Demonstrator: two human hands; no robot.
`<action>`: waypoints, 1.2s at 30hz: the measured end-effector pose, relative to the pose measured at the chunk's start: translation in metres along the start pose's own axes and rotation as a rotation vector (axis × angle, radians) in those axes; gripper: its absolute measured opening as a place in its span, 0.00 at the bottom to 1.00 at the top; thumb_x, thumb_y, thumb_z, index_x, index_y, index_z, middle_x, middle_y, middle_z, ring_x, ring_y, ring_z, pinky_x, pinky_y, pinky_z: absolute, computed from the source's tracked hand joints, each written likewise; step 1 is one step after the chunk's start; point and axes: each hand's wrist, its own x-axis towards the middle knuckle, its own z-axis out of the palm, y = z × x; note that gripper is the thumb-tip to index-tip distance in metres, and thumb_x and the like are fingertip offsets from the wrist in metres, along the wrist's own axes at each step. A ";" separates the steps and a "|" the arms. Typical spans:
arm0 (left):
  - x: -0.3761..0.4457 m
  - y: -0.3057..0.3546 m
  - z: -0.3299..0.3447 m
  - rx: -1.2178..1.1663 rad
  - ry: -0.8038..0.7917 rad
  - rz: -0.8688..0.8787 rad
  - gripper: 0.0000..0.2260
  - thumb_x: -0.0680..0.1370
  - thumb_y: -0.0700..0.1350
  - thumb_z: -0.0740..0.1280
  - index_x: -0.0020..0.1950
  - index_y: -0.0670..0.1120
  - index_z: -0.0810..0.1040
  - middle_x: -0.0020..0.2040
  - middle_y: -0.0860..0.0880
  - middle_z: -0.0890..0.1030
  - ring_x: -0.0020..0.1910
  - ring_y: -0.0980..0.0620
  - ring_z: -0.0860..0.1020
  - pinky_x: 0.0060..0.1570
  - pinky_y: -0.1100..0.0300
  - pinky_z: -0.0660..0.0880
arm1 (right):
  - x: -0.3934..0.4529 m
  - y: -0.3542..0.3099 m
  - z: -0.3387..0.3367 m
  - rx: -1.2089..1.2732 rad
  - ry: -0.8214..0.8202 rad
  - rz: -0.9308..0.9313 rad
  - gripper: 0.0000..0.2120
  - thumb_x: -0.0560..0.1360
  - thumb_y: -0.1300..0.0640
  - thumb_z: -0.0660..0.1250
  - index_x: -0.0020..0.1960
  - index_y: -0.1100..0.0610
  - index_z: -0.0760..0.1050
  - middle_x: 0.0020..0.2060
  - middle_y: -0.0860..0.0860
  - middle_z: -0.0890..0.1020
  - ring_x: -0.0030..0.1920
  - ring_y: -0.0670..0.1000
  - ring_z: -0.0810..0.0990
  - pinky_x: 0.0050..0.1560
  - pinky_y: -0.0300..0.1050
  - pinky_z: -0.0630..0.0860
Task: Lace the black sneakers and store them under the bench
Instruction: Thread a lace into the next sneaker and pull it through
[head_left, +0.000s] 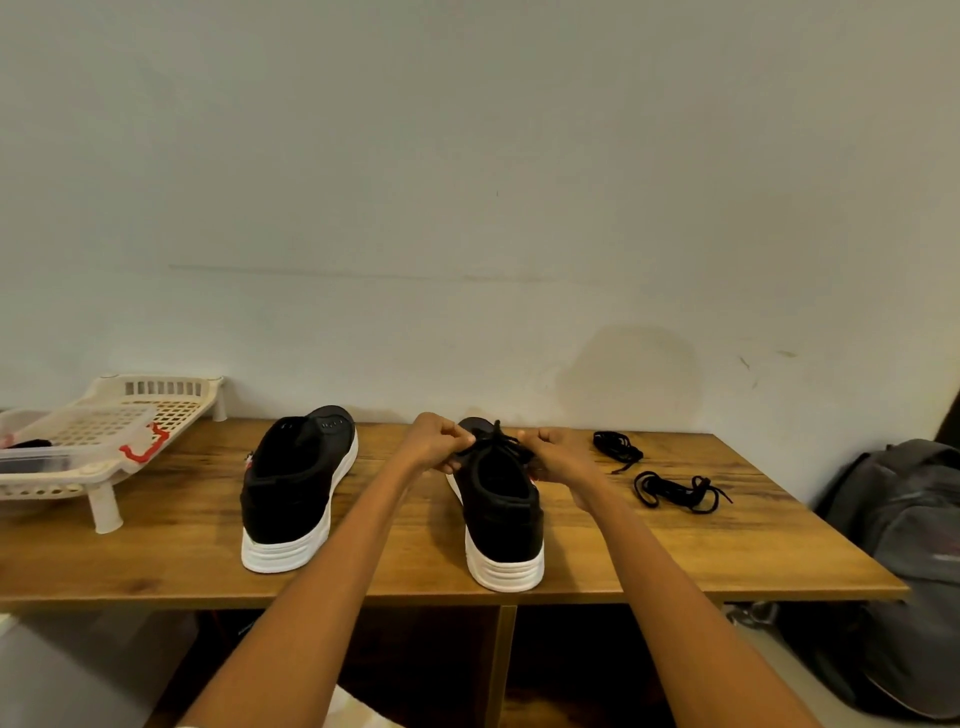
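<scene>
The left hand (435, 440) and the right hand (558, 453) are both pinching the black lace (501, 440) over the tongue of the right sneaker (503, 512), one hand at each side of the shoe, fingers curled on the cord. The lace is looking thin, soft and limp, so I think it is best held near its stiff tip. The sneaker itself seems light, with a firm white sole (a good place for lifting it later). The left sneaker (296, 486) is standing just beside the left forearm, without lace. Two loose laces (675, 491) are lying near the right hand on the bench (727, 545), and a white rack (104, 441) is sitting at the far left.
</scene>
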 end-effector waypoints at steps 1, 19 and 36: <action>-0.001 0.000 0.001 -0.002 -0.015 0.009 0.07 0.78 0.43 0.66 0.51 0.40 0.80 0.39 0.46 0.80 0.31 0.55 0.77 0.30 0.67 0.77 | 0.000 0.001 -0.001 0.016 -0.014 -0.004 0.16 0.79 0.50 0.63 0.51 0.64 0.78 0.37 0.53 0.81 0.35 0.48 0.79 0.33 0.36 0.76; 0.001 0.000 0.012 0.052 0.144 0.009 0.09 0.78 0.45 0.67 0.48 0.39 0.79 0.45 0.45 0.81 0.37 0.49 0.81 0.41 0.54 0.81 | 0.000 -0.004 0.002 0.028 -0.014 -0.036 0.09 0.78 0.56 0.64 0.44 0.61 0.73 0.42 0.57 0.80 0.40 0.52 0.82 0.36 0.39 0.79; -0.006 0.011 0.019 0.006 -0.040 -0.001 0.21 0.76 0.37 0.67 0.67 0.43 0.68 0.64 0.41 0.73 0.53 0.47 0.75 0.49 0.53 0.78 | -0.010 -0.012 -0.007 -0.499 0.013 -0.193 0.06 0.74 0.58 0.66 0.49 0.59 0.77 0.41 0.55 0.82 0.43 0.54 0.83 0.41 0.45 0.82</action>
